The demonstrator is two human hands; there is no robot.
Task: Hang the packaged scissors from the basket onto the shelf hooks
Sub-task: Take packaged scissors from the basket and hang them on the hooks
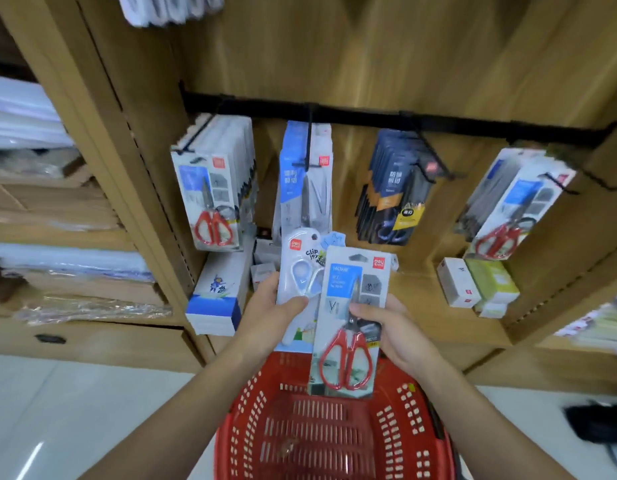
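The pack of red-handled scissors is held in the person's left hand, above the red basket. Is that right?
Not quite. The head view shows the pack of red-handled scissors held in the right hand, not the left hand, which holds a white pack. It is above the red basket.

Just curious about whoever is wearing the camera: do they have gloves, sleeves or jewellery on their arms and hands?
No gloves: the left hand and the right hand are both bare. The left forearm and the right forearm are bare too, with no sleeve edge in view. No watch, bracelet or ring shows on the parts that can be seen.
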